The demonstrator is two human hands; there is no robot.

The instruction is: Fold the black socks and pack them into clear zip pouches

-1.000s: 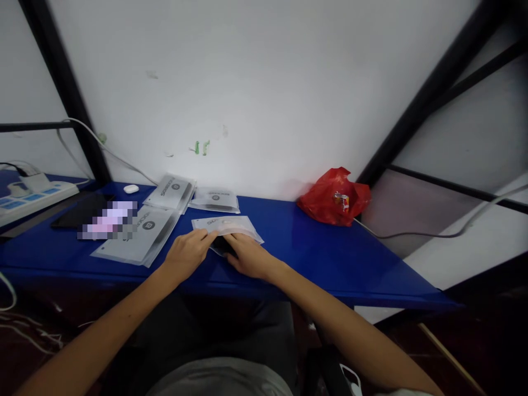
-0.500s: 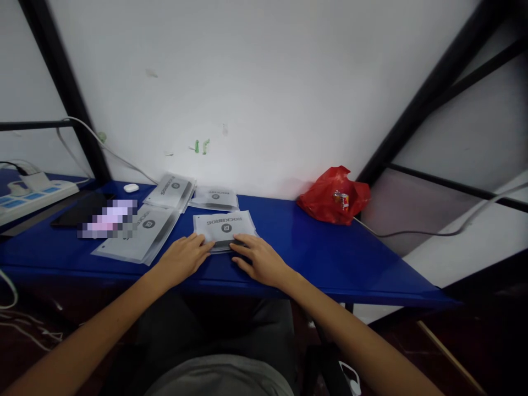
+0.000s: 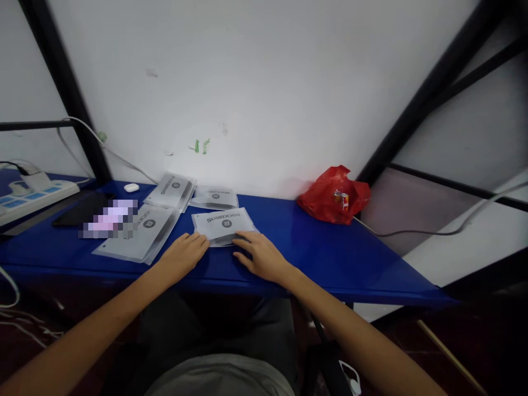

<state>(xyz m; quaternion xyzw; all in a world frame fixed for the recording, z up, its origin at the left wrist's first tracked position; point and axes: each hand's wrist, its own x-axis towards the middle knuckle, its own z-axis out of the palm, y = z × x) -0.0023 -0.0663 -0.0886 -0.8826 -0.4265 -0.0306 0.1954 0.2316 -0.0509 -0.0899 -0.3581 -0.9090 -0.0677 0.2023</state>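
Head view: the central pouch (image 3: 225,223) lies just beyond both hands (image 3: 264,256).

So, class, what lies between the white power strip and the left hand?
In the head view, from the power strip to the left hand: a dark flat object, a pixelated patch and a printed translucent pouch.

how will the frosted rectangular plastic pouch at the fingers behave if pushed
The frosted rectangular plastic pouch is probably floppy, as its near edge looks bowed. It should likely slide rather than roll, lying flat on the glossy blue tabletop.
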